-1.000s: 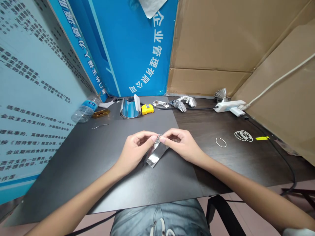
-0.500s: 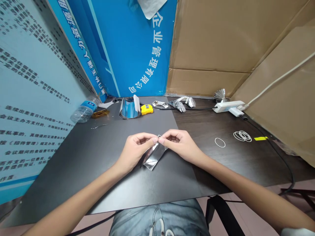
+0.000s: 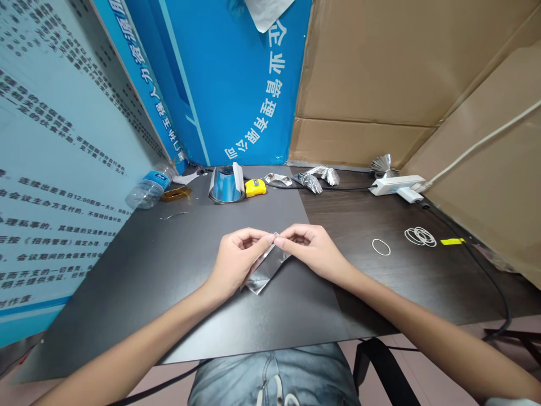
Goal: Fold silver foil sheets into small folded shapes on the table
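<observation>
A shiny silver foil strip (image 3: 265, 269) hangs slantwise between my hands, its lower end near the grey mat (image 3: 236, 332). My left hand (image 3: 243, 254) pinches the strip's top between thumb and forefinger. Right beside it, thumb tip almost against thumb tip, my right hand (image 3: 307, 248) pinches the same upper end. The fingertips cover the exact spot that they grip. White rubber bands, one single band (image 3: 381, 247) and a small heap (image 3: 420, 237), lie to the right of my right hand.
Along the back are a plastic bottle (image 3: 150, 187), a roll of blue film (image 3: 227, 185), a yellow tape measure (image 3: 256, 187), folded silver foil bundles (image 3: 310, 181) and a white power strip (image 3: 397, 184). A black cable (image 3: 486, 268) runs down the right side. Cardboard walls (image 3: 363, 73) stand behind.
Both hands keep their pinch at nearly the same place. The foil strip has turned slightly, showing a darker, flatter face. The whole view has shifted a little.
</observation>
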Available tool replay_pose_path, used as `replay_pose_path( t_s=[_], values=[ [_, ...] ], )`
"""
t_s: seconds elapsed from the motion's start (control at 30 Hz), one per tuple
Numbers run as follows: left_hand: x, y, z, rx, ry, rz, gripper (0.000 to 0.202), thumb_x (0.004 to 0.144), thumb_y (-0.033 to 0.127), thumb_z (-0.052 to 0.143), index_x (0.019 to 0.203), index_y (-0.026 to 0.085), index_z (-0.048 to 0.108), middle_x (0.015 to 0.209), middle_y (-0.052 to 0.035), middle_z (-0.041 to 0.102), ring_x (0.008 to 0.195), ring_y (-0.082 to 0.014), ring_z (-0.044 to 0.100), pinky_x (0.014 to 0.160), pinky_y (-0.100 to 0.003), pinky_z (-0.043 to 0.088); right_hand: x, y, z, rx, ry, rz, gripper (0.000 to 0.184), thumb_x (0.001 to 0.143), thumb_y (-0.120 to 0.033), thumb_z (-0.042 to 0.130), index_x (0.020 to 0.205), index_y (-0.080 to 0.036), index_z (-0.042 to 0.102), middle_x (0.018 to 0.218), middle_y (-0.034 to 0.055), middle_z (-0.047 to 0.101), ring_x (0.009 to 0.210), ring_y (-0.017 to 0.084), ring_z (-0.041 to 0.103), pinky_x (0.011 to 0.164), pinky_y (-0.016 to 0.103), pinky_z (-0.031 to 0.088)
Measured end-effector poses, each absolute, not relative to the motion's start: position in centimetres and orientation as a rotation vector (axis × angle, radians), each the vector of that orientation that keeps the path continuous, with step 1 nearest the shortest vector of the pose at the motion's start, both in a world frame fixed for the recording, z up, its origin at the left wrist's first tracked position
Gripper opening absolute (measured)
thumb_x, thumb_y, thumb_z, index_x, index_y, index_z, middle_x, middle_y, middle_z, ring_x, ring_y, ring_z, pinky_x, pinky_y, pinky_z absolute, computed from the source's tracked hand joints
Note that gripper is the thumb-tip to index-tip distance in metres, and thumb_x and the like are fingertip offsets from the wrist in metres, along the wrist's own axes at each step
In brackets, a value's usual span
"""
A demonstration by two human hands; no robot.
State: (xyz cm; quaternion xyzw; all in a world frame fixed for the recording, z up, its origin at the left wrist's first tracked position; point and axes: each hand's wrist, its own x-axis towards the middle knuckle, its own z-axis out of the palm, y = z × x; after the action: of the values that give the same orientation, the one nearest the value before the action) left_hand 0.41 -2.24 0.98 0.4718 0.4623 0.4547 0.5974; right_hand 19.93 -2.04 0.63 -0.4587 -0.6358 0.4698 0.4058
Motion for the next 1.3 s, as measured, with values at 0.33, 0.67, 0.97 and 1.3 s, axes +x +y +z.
replay_pose_path(
  t_s=[0.33,0.67,0.97,1.3],
  values=[
    [0.4,-2.3,0.6,1.088,1.103,1.048,0.037,0.076,0.048,0.088,0.081,0.013,0.076,0.074,-0.0061,0.074,0.064,-0.0146,0.063,0.056,-0.024,0.046,19.8,-2.1,0.6,-1.162,-1.589,1.216,0.026,0.089,-0.044,0.077,0.084,-0.018,0.077,0.083,0.0036,0.077,0.074,0.017,0.067,0.070,0.029,0.050],
    [-0.1,-1.7,0.3,1.053,1.032,0.915,0.038,0.079,0.053,0.085,0.085,0.016,0.077,0.058,0.0014,0.061,0.046,-0.0079,0.044,0.044,-0.021,0.030,19.7,-1.7,0.4,-1.062,-1.499,1.337,0.034,0.086,-0.050,0.079,0.078,-0.019,0.070,0.076,0.0016,0.071,0.069,0.016,0.064,0.067,0.029,0.048],
    [-1.1,-1.2,0.9,1.305,1.059,0.788,0.042,0.081,0.056,0.082,0.074,0.016,0.071,0.057,0.0017,0.057,0.045,-0.0076,0.042,0.042,-0.020,0.027,19.7,-2.0,1.0,-1.054,-1.463,1.285,0.032,0.085,-0.048,0.079,0.076,-0.020,0.068,0.076,0.0006,0.067,0.072,0.016,0.059,0.070,0.030,0.046],
    [-1.3,-0.6,1.0,1.431,1.049,0.745,0.046,0.085,0.059,0.076,0.074,0.015,0.071,0.063,0.0000,0.059,0.053,-0.0096,0.045,0.049,-0.021,0.031,19.7,-2.2,0.9,-1.050,-1.439,1.220,0.032,0.086,-0.048,0.078,0.075,-0.021,0.066,0.075,0.0001,0.066,0.073,0.017,0.059,0.072,0.031,0.047]
  ],
)
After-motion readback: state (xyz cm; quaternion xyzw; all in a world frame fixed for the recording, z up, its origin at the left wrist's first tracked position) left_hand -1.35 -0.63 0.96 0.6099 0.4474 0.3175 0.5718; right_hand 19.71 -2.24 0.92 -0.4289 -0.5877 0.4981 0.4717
